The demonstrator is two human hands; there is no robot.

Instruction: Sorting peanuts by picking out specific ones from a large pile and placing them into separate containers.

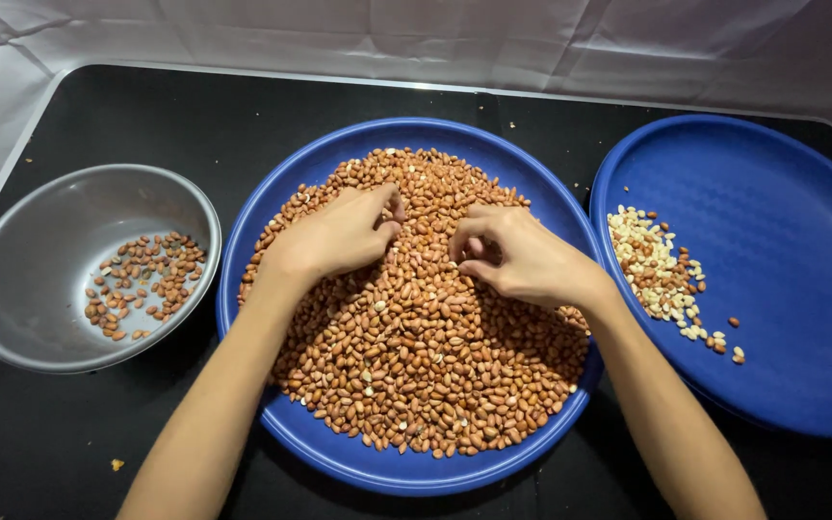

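From the head view, both hands rest on a heap of red-brown peanuts [416, 356] that fills the middle blue tray [272, 202] on the black worktop [40, 453]. The left hand [339, 234] lies knuckles-up on the upper left of the heap, fingers curled in narrow with the tips pressed among the nuts; whether it pinches one cannot be told. The right hand [512, 255] sits just beside it, apart by a small gap, its fingers bent close toward the thumb as if nipping a nut or two, though what lies between them is hidden. The nuts look small, light and hard, with thin papery skins that would likely rub off under pressure; loose and rounded, they should roll and slide readily, so a fingertip pinch on a single nut seems the sure hold, while a scoop would suit many. To the left stands a grey metal bowl [21, 250] with a thin scatter of skinned-on nuts [142, 284] in it. To the right, a second blue tray [782, 250] carries a small cluster of pale nuts [657, 274] near its left rim, a few red ones among them.
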